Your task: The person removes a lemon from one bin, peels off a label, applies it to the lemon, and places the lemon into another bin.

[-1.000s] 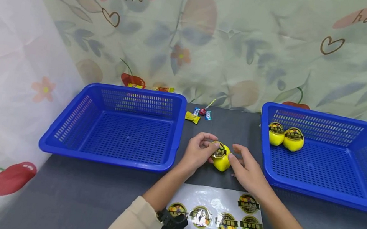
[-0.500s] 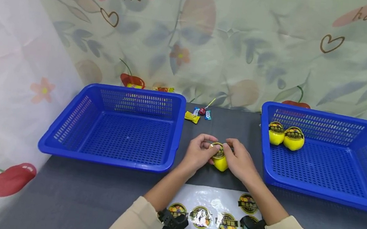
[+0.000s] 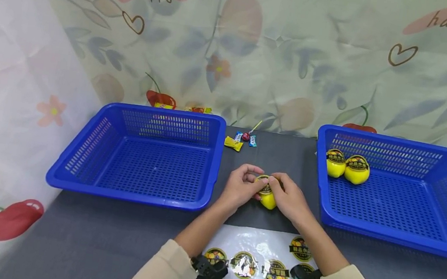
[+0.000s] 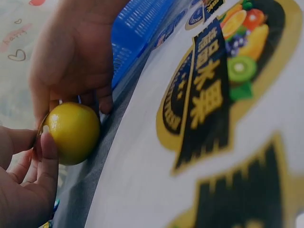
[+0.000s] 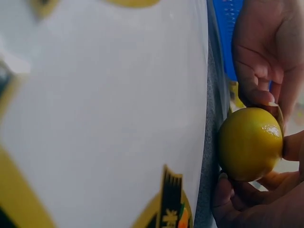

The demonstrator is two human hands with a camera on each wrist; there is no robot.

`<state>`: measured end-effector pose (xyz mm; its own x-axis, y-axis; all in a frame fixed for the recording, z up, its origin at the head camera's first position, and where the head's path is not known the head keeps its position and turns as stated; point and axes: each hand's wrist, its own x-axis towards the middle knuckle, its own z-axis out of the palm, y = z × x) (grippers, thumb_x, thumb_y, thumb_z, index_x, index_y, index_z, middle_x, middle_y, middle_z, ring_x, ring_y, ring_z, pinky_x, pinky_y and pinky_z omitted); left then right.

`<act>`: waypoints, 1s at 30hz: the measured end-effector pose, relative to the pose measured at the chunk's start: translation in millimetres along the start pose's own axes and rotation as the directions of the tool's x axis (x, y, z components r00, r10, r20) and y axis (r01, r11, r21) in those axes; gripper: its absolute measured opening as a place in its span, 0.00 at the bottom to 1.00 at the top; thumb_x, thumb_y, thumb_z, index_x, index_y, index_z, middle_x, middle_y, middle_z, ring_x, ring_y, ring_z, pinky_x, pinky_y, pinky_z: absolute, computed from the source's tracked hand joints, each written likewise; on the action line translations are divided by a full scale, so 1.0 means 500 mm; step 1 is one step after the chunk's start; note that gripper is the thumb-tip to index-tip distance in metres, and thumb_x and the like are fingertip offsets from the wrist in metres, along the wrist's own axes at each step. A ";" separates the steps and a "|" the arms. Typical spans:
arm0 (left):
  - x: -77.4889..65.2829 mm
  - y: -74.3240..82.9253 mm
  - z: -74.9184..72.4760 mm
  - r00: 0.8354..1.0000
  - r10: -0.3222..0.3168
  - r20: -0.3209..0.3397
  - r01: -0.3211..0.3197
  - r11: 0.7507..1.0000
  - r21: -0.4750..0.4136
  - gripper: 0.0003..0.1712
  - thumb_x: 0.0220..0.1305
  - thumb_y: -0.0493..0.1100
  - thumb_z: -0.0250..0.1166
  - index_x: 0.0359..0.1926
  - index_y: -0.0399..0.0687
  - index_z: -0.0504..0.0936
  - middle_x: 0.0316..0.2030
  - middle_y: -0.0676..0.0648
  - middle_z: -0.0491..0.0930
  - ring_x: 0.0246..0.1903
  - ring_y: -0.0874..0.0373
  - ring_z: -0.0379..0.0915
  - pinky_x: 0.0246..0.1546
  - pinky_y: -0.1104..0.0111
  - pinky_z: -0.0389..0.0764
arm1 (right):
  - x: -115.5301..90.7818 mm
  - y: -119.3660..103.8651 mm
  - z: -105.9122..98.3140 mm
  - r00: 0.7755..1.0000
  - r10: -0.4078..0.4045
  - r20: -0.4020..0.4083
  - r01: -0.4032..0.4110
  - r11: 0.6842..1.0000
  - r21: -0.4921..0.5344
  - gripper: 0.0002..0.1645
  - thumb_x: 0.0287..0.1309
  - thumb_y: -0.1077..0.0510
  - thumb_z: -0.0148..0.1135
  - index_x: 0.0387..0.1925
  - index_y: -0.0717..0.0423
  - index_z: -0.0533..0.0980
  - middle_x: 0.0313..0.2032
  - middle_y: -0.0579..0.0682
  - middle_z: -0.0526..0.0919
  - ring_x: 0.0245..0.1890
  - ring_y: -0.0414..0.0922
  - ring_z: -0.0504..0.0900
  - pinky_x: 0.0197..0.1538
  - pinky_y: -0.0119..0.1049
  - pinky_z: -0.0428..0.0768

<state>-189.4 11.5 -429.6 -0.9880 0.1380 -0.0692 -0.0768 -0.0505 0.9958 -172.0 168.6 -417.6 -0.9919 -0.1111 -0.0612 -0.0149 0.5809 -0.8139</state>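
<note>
A yellow lemon (image 3: 268,202) sits between both hands at the middle of the dark table, a round black-and-gold sticker (image 3: 265,190) on its upper side. From the left, my left hand (image 3: 240,187) grips the lemon, its thumb pressing the sticker. My right hand (image 3: 292,200) holds the other side, thumb also on the sticker. In the right wrist view, one edge of the sticker (image 5: 280,117) stands slightly off the lemon (image 5: 249,145). The left wrist view shows the lemon (image 4: 78,135) from the near side, with fingertips around it.
A white sheet (image 3: 263,239) with several round stickers lies under the forearms. One blue basket (image 3: 131,193) stands left. Another blue basket (image 3: 388,236) stands right, holding two stickered lemons (image 3: 356,175). Wrapped candies (image 3: 233,143) and a lollipop (image 3: 246,136) lie behind the hands.
My right hand has moved left onto the lemon, its thumb now on the sticker. My left hand has stayed in place at the lemon, which has barely moved.
</note>
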 end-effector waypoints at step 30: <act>0.013 -0.007 -0.004 0.973 -0.180 0.144 0.188 0.982 -0.038 0.16 0.65 0.34 0.68 0.52 0.38 0.78 0.26 0.45 0.80 0.21 0.58 0.75 0.29 0.66 0.85 | -0.003 0.017 -0.032 0.982 0.155 0.107 -0.174 0.963 0.204 0.30 0.80 0.48 0.38 0.69 0.64 0.64 0.39 0.58 0.74 0.30 0.49 0.72 0.28 0.35 0.71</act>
<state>-195.8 10.8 -433.7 -0.9282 0.2859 -0.2382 -0.2658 -0.0614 0.9621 -172.6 186.8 -415.2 -0.9630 -0.1051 -0.2482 0.1843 0.4148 -0.8910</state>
